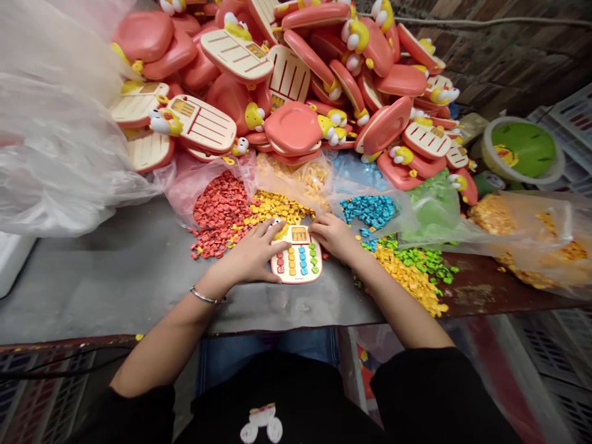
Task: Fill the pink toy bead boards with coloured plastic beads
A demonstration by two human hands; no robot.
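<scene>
A cream toy board (pixel 300 279) with a red rim lies on the grey table in front of me. Red, yellow, blue and green button pieces (pixel 303 260) sit in columns on its face, below a small yellow window (pixel 299 234). My left hand (pixel 250 253) grips the board's left side, fingers over the yellow figure at its top corner and thumb at the lower edge. At the upper right corner, the bent fingers of my right hand (pixel 335 235) hold the board's edge; its fingertips are partly hidden. A bracelet circles my left wrist.
Beyond the board lie heaps of red pieces (pixel 219 213), yellow pieces (pixel 282 206) and blue pieces (pixel 370 211), spilling from plastic bags. Green pieces (pixel 428 262) and more yellow pieces (pixel 409 280) are at right. Red toy boards (pixel 293 126) are piled behind. A bucket (pixel 522 151) stands far right.
</scene>
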